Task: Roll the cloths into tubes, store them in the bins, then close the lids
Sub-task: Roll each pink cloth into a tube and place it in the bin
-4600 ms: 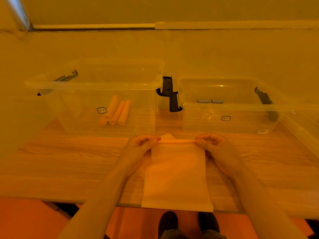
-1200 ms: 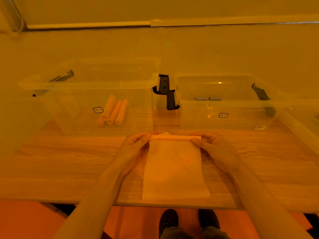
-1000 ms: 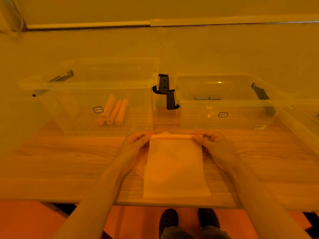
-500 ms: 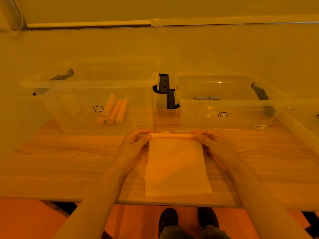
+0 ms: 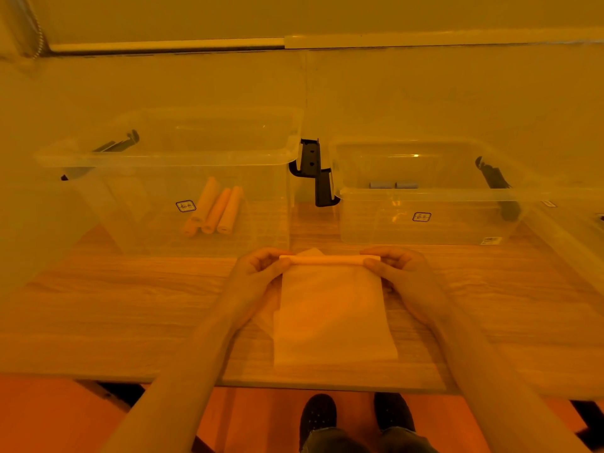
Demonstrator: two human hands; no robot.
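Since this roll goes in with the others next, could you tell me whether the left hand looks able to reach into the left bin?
Probably yes: the left bin stands open, no lid over it, just beyond the left hand.

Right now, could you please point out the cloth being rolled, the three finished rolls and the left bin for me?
cloth (image 5: 330, 315): head view, on its flat unrolled part.
three finished rolls (image 5: 217, 209): head view, on the middle roll.
left bin (image 5: 163, 156): head view, on its front rim.
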